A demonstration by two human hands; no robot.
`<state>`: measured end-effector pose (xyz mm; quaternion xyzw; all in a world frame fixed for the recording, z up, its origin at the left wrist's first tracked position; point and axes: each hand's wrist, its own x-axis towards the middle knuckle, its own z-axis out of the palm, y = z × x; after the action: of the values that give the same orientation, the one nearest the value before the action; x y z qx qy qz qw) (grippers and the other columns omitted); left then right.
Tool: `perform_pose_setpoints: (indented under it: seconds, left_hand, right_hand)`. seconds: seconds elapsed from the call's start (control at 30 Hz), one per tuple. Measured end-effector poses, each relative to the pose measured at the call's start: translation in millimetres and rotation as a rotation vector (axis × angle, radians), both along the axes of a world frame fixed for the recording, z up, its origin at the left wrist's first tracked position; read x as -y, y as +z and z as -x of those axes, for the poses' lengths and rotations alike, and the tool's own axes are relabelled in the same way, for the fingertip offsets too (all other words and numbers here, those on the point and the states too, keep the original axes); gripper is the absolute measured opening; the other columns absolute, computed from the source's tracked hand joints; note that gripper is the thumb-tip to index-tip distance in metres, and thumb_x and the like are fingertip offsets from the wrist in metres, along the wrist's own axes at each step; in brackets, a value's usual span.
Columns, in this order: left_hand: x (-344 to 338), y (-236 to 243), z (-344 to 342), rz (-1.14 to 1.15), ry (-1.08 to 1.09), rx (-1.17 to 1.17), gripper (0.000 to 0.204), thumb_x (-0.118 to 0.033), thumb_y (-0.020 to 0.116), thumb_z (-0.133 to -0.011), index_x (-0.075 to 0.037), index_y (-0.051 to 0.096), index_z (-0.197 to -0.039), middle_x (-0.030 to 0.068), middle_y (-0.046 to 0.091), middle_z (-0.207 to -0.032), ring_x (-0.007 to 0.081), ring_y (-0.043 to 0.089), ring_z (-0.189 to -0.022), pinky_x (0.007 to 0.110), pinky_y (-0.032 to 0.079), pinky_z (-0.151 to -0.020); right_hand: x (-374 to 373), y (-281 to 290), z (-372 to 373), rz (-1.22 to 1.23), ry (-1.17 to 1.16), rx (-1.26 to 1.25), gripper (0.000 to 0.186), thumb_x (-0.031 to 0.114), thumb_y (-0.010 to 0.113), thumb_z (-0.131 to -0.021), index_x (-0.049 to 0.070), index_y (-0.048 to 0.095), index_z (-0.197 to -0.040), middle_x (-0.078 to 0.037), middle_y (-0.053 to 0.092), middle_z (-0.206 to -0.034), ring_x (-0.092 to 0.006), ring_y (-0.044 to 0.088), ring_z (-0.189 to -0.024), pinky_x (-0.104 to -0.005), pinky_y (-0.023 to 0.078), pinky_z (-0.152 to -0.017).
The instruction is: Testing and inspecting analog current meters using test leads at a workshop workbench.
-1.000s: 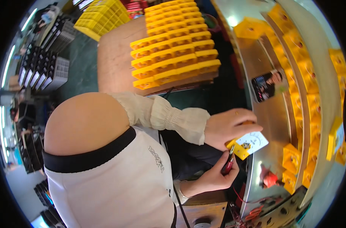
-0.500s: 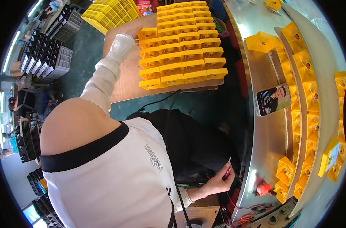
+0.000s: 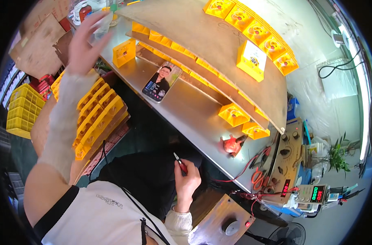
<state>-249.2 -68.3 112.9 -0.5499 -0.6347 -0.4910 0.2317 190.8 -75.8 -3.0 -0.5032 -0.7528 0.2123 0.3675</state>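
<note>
My left hand (image 3: 84, 47) is raised over the left end of the metal bench (image 3: 186, 106), smeared by motion, its fingers apart with nothing visible in them. Just to its right stands a yellow square plastic housing (image 3: 124, 53). Low over my lap, my right hand (image 3: 187, 179) is closed around a small red-handled tool with a pointed metal tip (image 3: 180, 163); its exact kind is unclear. Below my left forearm, rows of yellow housings with wires (image 3: 98, 112) fill a board at the left.
A phone showing a person (image 3: 162, 81) leans on the bench. Wooden shelves (image 3: 186, 32) hold more yellow housings. A red object (image 3: 233, 145), red-handled scissors (image 3: 258, 179) and red leads lie right. Beyond are a meter with lit digits (image 3: 311, 193) and a wooden box with a knob (image 3: 224, 220).
My view has swung right toward the bench. The left hand has left the housing at the corner of the rows and risen toward the bench. The right hand still holds the red-handled tool.
</note>
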Motion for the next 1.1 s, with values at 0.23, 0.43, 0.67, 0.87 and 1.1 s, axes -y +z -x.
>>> perform_pose_setpoints:
  seconds: [0.23,0.43,0.67,0.87,1.1]
  left_hand:
    - [-209,113,-193,0.398,-0.582,-0.302,0.102,-0.044,0.083,-0.065,-0.001,0.034,-0.144,0.0222,0.045,-0.139,0.0364,0.045,-0.129,0.039,0.041,-0.105]
    - [-192,58,-253,0.155,-0.722,-0.213,0.108,-0.039,0.085,-0.060,-0.007,0.030,-0.147,0.0205,0.052,-0.125,0.0355,0.055,-0.111,0.042,0.047,-0.093]
    - [-70,-48,-261,0.235,-0.997,0.013,0.106,-0.018,0.090,-0.052,-0.008,0.039,-0.144,0.0156,0.051,-0.124,0.0341,0.052,-0.112,0.041,0.044,-0.096]
    - [-55,-107,-259,0.465,-0.780,0.229,0.107,-0.023,0.089,-0.057,-0.006,0.032,-0.145,0.0165,0.052,-0.130,0.0369,0.052,-0.118,0.044,0.041,-0.101]
    - [-55,-117,-254,0.470,-0.784,0.228,0.109,-0.017,0.090,-0.050,-0.008,0.037,-0.145,0.0157,0.050,-0.137,0.0373,0.049,-0.124,0.046,0.040,-0.104]
  right_hand:
    - [19,8,-6,0.061,-0.034,-0.088,0.019,0.008,0.077,-0.081,0.002,0.066,-0.095,-0.009,0.065,-0.071,-0.0139,0.063,-0.061,-0.0255,0.050,-0.060]
    - [40,-8,-36,0.218,-0.401,-0.193,0.018,0.009,0.078,-0.081,0.001,0.066,-0.091,-0.008,0.066,-0.071,-0.0105,0.059,-0.061,-0.0252,0.048,-0.057]
    - [39,3,-46,0.154,-0.480,-0.241,0.017,0.011,0.076,-0.083,0.000,0.063,-0.086,0.004,0.050,-0.065,-0.0037,0.038,-0.059,-0.0199,0.032,-0.052]
    - [4,21,-9,-0.008,-0.210,-0.190,0.020,0.003,0.078,-0.077,0.000,0.059,-0.080,-0.008,0.054,-0.062,-0.0145,0.046,-0.049,-0.0256,0.038,-0.047]
    - [-20,17,22,-0.001,-0.158,-0.107,0.019,0.005,0.079,-0.077,-0.001,0.062,-0.080,-0.010,0.059,-0.065,-0.0182,0.056,-0.053,-0.0285,0.045,-0.051]
